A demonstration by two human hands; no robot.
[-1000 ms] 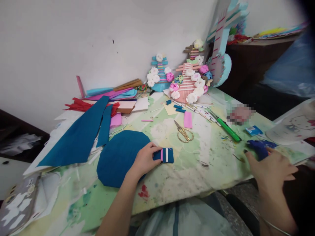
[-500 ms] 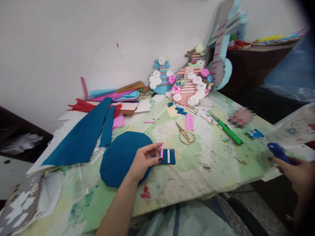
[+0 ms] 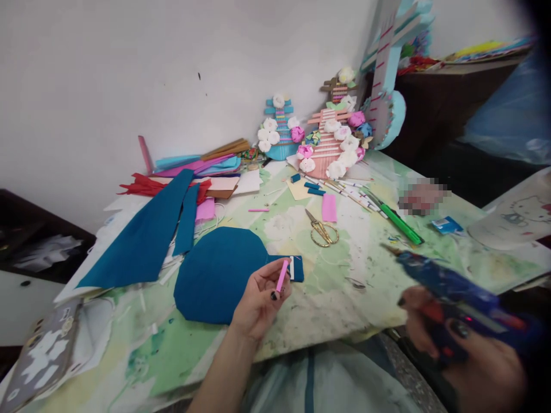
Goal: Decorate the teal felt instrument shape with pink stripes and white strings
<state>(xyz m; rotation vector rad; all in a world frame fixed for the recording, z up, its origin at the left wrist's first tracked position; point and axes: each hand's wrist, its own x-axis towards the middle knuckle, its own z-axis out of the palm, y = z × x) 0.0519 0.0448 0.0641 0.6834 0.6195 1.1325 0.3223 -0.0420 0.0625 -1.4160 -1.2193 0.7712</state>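
Dark blue covers the lute-shaped board (image 3: 215, 275) that, in your head view, lies flat on the table (image 3: 327, 312), its neck pointing right. Your left hand (image 3: 263, 298) has lifted the pink strip (image 3: 282, 276) off that neck and tilted it; you have it pinched between thumb and fingers, in front of the neck's lower edge. A white strip (image 3: 292, 268) lies across the neck near its end. Well to the right of the board, your right hand (image 3: 482, 355) has brought up the blue glue gun (image 3: 451, 292), fingers closed round its handle, though blur hides the exact trigger grip. So both your hands are now taken, and strip and nozzle are well apart. Right of the board's neck, a stretch of stained tabletop gives you room to bring the two together. Mind the gold scissors (image 3: 322, 232) just beyond the neck, and the green cutter (image 3: 400, 223) farther right, near the nozzle. The table's near edge runs below the board and slants away to its right, with the gun's rear out past it.
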